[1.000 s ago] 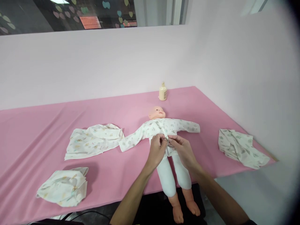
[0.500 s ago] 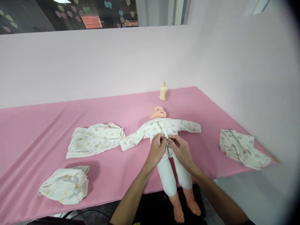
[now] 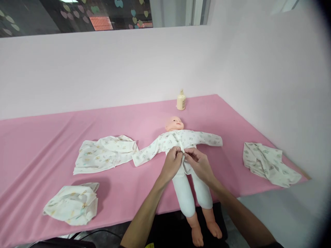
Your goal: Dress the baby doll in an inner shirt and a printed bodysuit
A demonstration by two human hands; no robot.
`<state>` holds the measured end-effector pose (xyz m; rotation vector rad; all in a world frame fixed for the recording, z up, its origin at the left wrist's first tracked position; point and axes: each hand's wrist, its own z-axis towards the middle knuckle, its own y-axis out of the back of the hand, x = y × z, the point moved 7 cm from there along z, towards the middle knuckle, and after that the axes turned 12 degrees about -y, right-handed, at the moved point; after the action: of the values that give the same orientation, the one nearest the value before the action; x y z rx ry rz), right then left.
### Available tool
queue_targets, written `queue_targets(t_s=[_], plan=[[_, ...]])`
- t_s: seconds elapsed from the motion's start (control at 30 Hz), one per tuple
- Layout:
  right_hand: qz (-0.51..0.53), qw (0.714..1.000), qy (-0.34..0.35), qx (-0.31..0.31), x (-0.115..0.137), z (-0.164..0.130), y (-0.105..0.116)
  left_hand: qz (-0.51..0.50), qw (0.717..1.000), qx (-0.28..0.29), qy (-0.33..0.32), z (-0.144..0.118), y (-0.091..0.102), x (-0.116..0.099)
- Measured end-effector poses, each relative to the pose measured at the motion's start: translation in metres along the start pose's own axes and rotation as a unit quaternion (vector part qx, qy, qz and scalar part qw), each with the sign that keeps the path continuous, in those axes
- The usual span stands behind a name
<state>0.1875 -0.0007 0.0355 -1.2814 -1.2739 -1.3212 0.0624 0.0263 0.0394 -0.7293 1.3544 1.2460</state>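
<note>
Here, shirt hem [image 3: 184, 159] (pinched) between hands [image 3: 186, 162]

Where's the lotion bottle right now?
The bottle stands upright at the far edge of the pink table against the wall, just beyond the doll and its head.

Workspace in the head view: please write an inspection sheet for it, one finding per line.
Surface: pink tablecloth covers the table.
Job's things: baby doll on its back; printed top on it.
Clutter: three loose printed garments; cream bottle.
Grips: left hand and right hand pinch the top's front edges.
Cables: dark cable below the table edge.
Surroundings: pale wall; window above.
</note>
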Motion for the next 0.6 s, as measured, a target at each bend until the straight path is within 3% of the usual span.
queue_targets(t_s=[0.13, 0.37, 0.6], plan=[[-0.002, 1.000, 0.023, -0.004, 0.0005, -0.0011, 0.0000, -0.004, 1.000, 0.011, 0.011, 0.0009, 0.0025, 0.0020], [0.010, 0.999, 0.026, -0.034, -0.0011, -0.0031, 0.0004, -0.058, 0.994, 0.088, 0.026, 0.0010, 0.0062, -0.0001], [-0.008, 0.999, 0.032, -0.037, -0.0006, -0.0016, -0.0023, -0.042, 0.994, 0.101, 0.011, 0.0033, 0.0088, -0.0012]])
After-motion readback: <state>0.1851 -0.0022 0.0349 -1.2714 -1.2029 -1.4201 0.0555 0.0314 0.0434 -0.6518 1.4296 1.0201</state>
